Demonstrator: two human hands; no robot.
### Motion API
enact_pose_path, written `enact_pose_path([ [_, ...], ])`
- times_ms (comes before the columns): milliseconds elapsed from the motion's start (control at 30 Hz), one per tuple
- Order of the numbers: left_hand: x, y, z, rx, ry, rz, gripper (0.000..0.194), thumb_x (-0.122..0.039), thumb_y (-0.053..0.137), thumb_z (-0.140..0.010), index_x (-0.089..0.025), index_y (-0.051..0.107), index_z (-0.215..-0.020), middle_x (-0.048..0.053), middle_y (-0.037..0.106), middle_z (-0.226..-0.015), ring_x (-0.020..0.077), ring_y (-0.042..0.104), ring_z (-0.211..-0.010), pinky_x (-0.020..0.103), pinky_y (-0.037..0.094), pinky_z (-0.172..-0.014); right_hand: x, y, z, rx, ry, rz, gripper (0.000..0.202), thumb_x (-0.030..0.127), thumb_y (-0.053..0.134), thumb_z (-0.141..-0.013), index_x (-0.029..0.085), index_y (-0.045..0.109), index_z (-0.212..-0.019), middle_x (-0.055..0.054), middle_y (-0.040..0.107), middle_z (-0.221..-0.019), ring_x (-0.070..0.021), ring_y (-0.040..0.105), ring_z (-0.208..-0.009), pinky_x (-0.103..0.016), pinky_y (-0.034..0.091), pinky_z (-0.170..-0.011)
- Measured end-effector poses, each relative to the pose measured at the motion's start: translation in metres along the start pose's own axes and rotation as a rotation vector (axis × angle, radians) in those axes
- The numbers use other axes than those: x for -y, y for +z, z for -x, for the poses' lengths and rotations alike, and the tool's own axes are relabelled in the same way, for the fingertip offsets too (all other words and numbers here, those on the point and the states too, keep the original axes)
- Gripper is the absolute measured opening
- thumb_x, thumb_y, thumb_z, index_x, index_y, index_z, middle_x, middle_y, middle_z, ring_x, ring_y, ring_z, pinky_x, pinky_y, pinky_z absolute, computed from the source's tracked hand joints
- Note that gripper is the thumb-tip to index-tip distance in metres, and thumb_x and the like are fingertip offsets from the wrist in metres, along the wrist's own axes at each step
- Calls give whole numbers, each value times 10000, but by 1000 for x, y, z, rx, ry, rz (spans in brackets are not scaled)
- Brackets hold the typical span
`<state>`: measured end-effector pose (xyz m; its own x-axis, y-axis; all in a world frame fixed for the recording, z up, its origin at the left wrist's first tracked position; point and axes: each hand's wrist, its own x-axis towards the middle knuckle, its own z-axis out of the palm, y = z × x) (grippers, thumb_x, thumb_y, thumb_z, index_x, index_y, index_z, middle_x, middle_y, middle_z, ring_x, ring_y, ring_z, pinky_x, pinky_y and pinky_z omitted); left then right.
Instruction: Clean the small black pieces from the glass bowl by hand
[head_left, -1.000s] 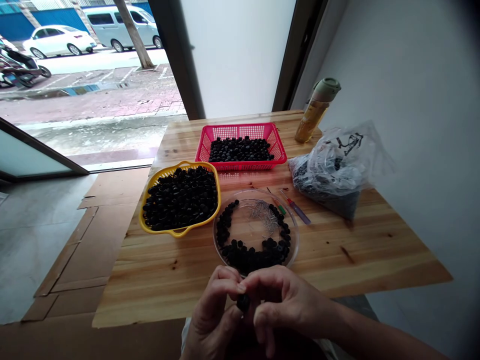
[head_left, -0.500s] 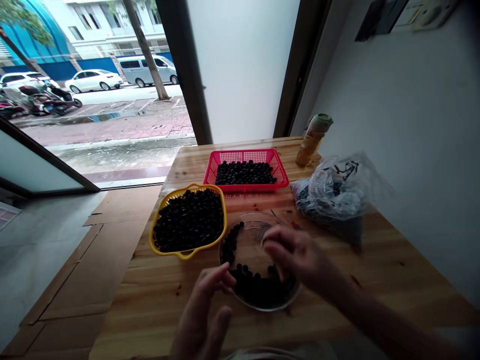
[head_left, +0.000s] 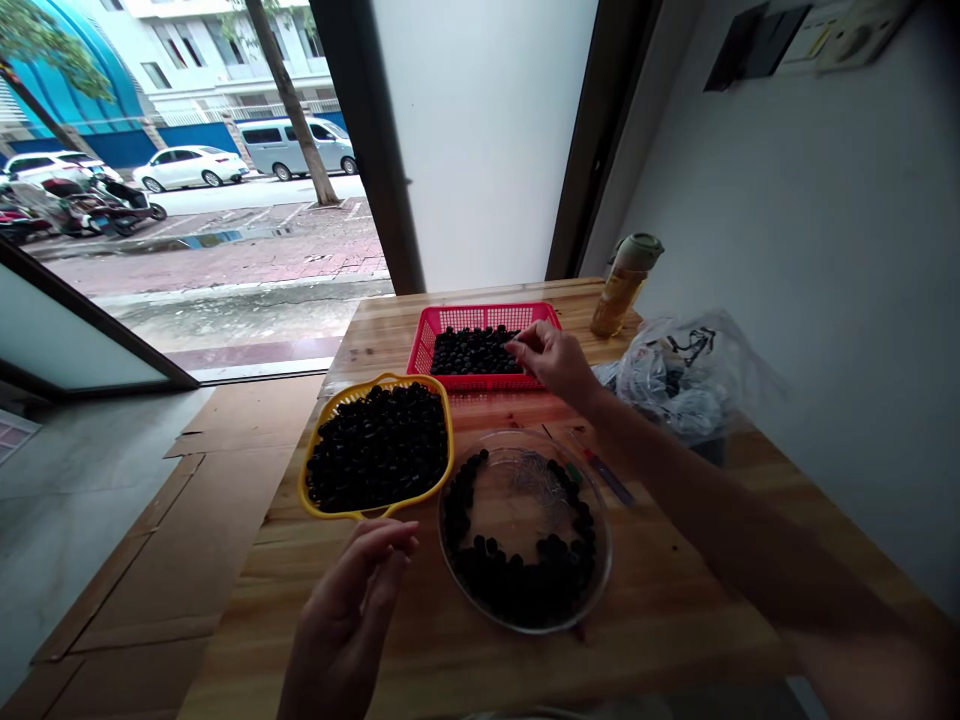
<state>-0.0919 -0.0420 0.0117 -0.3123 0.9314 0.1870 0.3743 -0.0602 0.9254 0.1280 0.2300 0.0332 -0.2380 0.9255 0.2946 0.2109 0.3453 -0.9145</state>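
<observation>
My right hand (head_left: 551,358) reaches over the right part of a red plastic basket (head_left: 487,382) with many small black round pieces (head_left: 472,350) in it. Its thumb and fingers are pinched together; a tiny pale glint shows at the tips, too small to name. My left hand (head_left: 356,605) hovers over the table, fingers half bent and apart from the thumb, with nothing in it. It is just below a yellow basket (head_left: 448,440) heaped with black pieces (head_left: 379,445). To its right lies a clear round dish (head_left: 499,500) with black pieces along its edge and a small pile of thin, clear bits (head_left: 540,480).
A screwdriver-like tool (head_left: 609,475) lies right of the dish, under my right forearm. Farther right is a clear plastic bag (head_left: 675,370) with dark contents. A bottle of amber liquid (head_left: 622,290) stands at the wooden table's (head_left: 465,670) back right, near the wall.
My right hand has moved from the clear dish up and away to the red basket. My left hand has drawn back left and down from the dish's edge.
</observation>
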Motion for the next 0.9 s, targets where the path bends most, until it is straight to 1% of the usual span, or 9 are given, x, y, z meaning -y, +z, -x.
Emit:
enact_pose_path([
  [100,-4,13,-9,83,-46,69,254,-425,694,-954,-242,807,-1088,60,756,-903,217,669,-769,298,564,-743,22,5,52,186,-82,-20,335,491,767,-905,166,746,-982,-8,682,-717,-131,563,-573,-257,459,-548],
  [167,-13,27,-15,153,-126,198,331,-492,644,-980,-217,794,-1090,53,728,-839,193,622,-702,277,536,-657,33,7,88,300,-270,-17,327,491,772,-919,201,795,-1068,-38,721,-869,-147,610,-685,-277,505,-649],
  [233,-23,44,-20,239,-199,375,442,-583,582,-990,-192,768,-1078,45,689,-799,173,577,-664,253,489,-575,39,7,115,319,-420,-22,303,462,730,-969,235,797,-1158,-38,695,-888,-157,629,-748,-284,525,-701],
  [300,-31,58,-21,320,-237,489,512,-651,560,-975,-173,743,-977,22,629,-734,145,516,-616,227,419,-519,39,6,132,312,-493,-34,307,445,724,-976,252,787,-1206,-30,666,-855,-162,630,-759,-280,539,-701],
  [467,-33,75,-14,382,-259,477,496,-644,601,-962,-171,718,-865,-35,485,-651,109,396,-589,204,371,-534,30,7,150,370,-500,-53,339,417,656,-1023,241,742,-1301,-48,653,-907,-162,648,-797,-258,566,-721],
  [567,-27,77,-8,338,-326,491,511,-677,612,-937,-184,731,-871,-29,477,-660,117,415,-598,205,403,-544,25,10,158,375,-512,-55,350,394,626,-1045,228,697,-1345,-70,679,-963,-173,669,-851,-265,572,-763],
  [633,-24,78,-3,304,-356,505,510,-690,610,-931,-196,718,-865,-28,469,-656,122,418,-599,207,417,-547,24,12,164,328,-518,-52,328,347,647,-1037,224,667,-1340,-68,700,-981,-160,663,-797,-256,565,-738],
  [767,-23,84,3,218,-327,478,542,-716,598,-919,-201,648,-761,-23,468,-682,134,421,-631,211,423,-569,28,15,174,255,-514,26,269,174,637,-995,232,666,-1256,-69,732,-1010,-152,668,-769,-241,553,-712],
  [900,-25,90,4,179,-283,416,560,-738,585,-911,-195,674,-807,-9,524,-742,152,473,-693,229,447,-634,34,19,178,221,-552,127,349,108,595,-904,197,662,-1235,-91,746,-1001,-187,708,-822,-263,570,-721],
])
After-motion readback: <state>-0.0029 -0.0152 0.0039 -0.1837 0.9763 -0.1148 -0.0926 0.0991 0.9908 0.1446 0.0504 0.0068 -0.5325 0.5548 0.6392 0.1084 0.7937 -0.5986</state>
